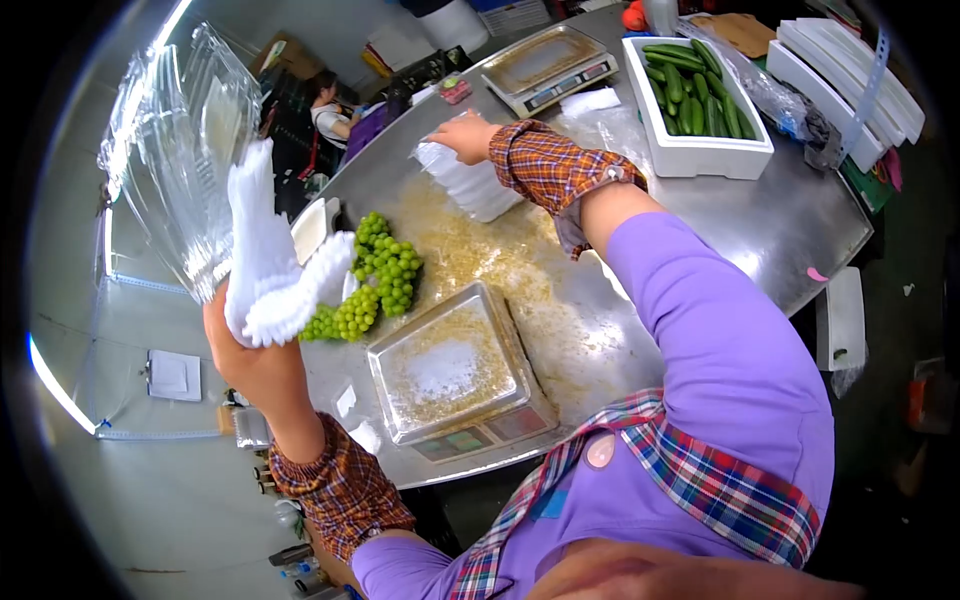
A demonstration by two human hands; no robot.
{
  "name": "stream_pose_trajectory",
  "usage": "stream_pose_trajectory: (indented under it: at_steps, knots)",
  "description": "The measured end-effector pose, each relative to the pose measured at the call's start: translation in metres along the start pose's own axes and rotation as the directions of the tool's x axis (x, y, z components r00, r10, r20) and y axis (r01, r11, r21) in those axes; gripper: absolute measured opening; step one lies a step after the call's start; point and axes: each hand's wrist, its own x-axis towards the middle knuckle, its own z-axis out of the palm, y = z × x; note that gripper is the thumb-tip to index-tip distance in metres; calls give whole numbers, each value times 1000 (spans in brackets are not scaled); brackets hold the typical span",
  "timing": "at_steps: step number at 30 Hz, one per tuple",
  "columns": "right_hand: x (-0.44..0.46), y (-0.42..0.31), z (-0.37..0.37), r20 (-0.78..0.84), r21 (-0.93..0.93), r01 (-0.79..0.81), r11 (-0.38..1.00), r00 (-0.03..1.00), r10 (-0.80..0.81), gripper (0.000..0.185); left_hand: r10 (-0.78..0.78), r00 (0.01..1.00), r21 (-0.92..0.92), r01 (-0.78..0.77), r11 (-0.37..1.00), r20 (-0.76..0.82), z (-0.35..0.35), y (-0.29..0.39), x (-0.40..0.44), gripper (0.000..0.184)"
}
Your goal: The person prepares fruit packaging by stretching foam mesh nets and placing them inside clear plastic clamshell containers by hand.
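Observation:
My left hand (pixel 258 370) is raised at the left, closed around the bottom of a bunch of clear plastic bags (pixel 190 150) and some white foam netting (pixel 258 240). Across the table, my right hand (pixel 465 137) rests with bent fingers on the far end of a stack of white foam pieces (pixel 475 188); its fingertips are partly hidden. Green grapes (pixel 385 268) lie on the metal table between my hands, partly behind the netting. Nearest my body stands a scale (pixel 450 365) with a bare, stained metal pan.
A second scale (pixel 548 65) stands at the table's far edge. To its right is a white foam box (pixel 705 160) of cucumbers, with stacked white foam lids (pixel 850 80) beyond. Another person (pixel 333 112) sits past the table. A small white tray (pixel 312 228) is behind the grapes.

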Motion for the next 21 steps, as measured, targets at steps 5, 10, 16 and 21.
stream_pose_trajectory:
  at_steps: [5, 10, 16, 21]
  knots:
    - [1, 1, -1, -197, 28, -80, 996, 977, 83, 58, -31, 999, 42, 31, 999, 20, -28, -12, -36, 37]
    - [-31, 14, 0, -141, 60, -188, 980, 971, 195, 53, -259, 965, -197, 259, 945, 28, -45, -15, -65, 38]
    - [-145, -18, 3, -404, 482, -13, 876, 884, 236, 41, -143, 985, -332, 167, 928, 95, -25, 10, -89, 37]
    - [-350, -103, -15, 275, 908, -401, 119, 786, 553, 38, 151, 899, -329, -9, 944, 411, 60, 91, -124, 40]
